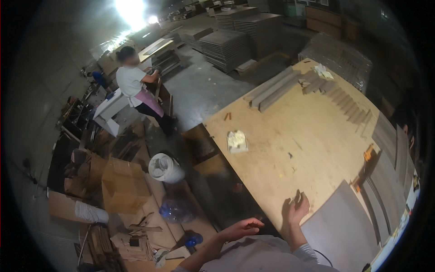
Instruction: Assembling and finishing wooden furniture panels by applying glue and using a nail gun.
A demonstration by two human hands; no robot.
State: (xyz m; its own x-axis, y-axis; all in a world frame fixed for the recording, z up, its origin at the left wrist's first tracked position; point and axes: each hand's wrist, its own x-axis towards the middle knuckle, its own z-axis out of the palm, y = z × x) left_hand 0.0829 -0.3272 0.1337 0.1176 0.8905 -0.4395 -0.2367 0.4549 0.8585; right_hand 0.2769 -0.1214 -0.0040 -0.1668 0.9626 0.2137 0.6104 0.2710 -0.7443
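My left hand (242, 229) hangs in front of my body beside the table's near left edge. Its fingers are loosely stretched and nothing shows in them. Over the light wooden tabletop (267, 174) is my right hand (297, 209), its fingers slightly bent and apart, holding nothing that I can see. Close to it on the right lies a large grey-brown panel (342, 224). Farther along that side, an orange-handled tool (368, 153) rests by more panels.
A tray with a pale yellow mass (237, 141) lies at the tabletop's left. Long grey strips (274, 88) and several short pieces (349, 104) cover its far part. On the left stand a white bucket (165, 168) and cardboard (124, 186). A co-worker (138, 86) stands beyond, near panel stacks (226, 47).
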